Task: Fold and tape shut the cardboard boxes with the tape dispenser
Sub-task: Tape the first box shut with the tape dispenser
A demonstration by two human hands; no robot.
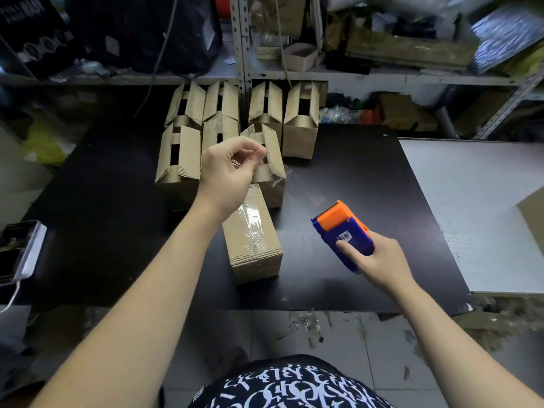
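Right hand (379, 257) is wrapped around the blue-and-orange tape dispenser (343, 228), center-right. Left hand (229, 169) hovers with fingers curled over the far end of the taped box (253, 240) mid-frame; can't tell if it's pinching anything.

A cramped stockroom or packing room: slotted metal shelves (240, 39) crammed with dark bags (164, 30), cartons (406, 47) and wrapped goods, rows of small open cardboard boxes (300, 122) lined up on a black tabletop (353, 172), a blue-and-orange tape dispenser (343, 231), and scraps (309, 322) of tape and card littering the tiled floor (206, 334).
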